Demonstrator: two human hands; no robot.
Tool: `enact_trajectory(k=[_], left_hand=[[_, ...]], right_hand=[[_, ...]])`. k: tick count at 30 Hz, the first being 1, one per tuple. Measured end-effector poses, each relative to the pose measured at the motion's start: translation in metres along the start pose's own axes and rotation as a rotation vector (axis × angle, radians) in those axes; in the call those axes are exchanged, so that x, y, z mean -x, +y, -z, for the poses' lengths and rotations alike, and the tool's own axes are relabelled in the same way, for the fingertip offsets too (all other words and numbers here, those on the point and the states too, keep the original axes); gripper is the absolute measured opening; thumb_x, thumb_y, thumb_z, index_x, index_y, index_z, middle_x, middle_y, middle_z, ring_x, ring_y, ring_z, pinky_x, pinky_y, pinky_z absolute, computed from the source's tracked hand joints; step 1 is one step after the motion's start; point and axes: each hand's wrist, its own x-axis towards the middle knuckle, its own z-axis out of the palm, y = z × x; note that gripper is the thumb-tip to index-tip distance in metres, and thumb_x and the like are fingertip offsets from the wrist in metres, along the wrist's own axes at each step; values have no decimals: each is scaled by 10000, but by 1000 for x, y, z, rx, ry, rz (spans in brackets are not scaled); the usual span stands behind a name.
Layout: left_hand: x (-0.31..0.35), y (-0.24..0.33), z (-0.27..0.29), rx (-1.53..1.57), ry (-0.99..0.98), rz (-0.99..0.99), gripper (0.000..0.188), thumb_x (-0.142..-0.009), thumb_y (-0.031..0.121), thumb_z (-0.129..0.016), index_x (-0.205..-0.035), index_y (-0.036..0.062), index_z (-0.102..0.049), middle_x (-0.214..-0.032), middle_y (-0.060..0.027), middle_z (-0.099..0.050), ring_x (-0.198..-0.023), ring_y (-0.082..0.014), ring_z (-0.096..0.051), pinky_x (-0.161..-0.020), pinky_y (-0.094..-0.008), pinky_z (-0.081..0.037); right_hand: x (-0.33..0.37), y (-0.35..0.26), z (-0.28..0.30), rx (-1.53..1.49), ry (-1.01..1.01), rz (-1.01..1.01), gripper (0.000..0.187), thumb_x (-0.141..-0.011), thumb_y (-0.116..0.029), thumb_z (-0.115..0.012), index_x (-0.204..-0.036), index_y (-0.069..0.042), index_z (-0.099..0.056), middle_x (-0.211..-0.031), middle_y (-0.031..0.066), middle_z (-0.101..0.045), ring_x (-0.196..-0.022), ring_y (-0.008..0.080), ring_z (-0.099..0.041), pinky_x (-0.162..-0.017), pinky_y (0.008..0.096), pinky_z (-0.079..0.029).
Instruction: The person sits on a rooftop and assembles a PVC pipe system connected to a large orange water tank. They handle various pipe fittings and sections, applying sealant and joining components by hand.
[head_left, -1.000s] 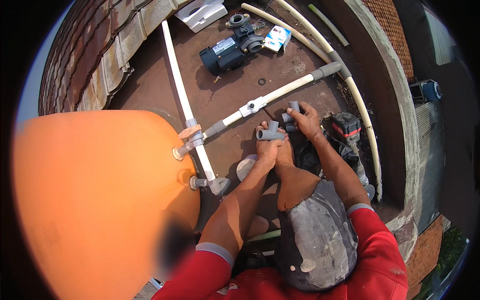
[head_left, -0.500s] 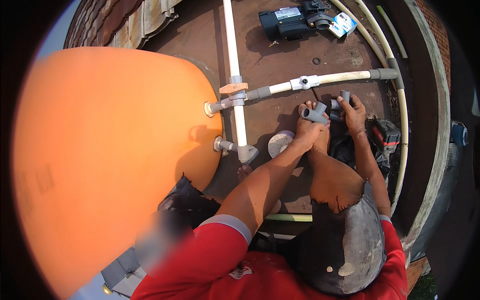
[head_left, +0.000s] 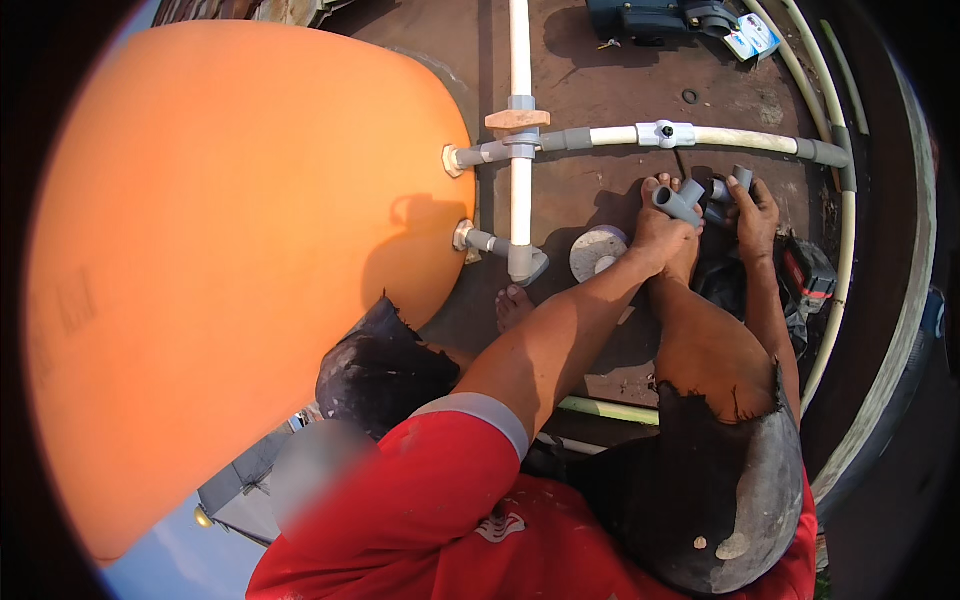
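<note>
My left hand (head_left: 664, 238) is closed on a grey tee pipe fitting (head_left: 676, 206), held over my bare right foot (head_left: 682, 262). Just to its right, my right hand (head_left: 757, 222) grips a smaller grey pipe fitting (head_left: 742, 179) between thumb and fingers. More grey fitting pieces (head_left: 716, 213) show beside the right hand's thumb; whether they are held or lie on the floor I cannot tell. A round white disc-like object (head_left: 592, 250) lies left of my foot, close to the left forearm.
A large orange tank (head_left: 250, 200) fills the left side. White piping (head_left: 520, 60) with an orange-handled valve (head_left: 517, 120) joins it. A dark pump (head_left: 650, 18) and small box (head_left: 752, 38) stand at the back. A black-and-red battery-like block (head_left: 808, 268) sits right.
The whole view has shifted, so the surroundings appear higher and farther right. Both hands keep hold of their grey fittings in about the same place by my foot.
</note>
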Motion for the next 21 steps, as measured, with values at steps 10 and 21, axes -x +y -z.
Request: enact_trajectory(k=[10, 21], left_hand=[[2, 4, -2, 39, 4, -23, 756, -760, -215, -722, -1263, 122, -269, -1313, -85, -407, -1175, -249, -593, -885, -393, -595], [-22, -33, 8, -204, 159, -224, 491, -750, -207, -641, -1143, 25, -461, -1100, -127, -676, -1077, -279, -716, -846, -399, -643]], right_hand=[[-1, -2, 0, 17, -18, 5, 294, -968, -328, -817, -993, -45, -743, -727, -7, -638, -584, 69, -570, -529, 264, -470], [3, -11, -9, 4, -27, 10, 301, -970, -330, -819, -993, -40, -741, -728, -7, -637, -582, 67, -563, -524, 258, -473]])
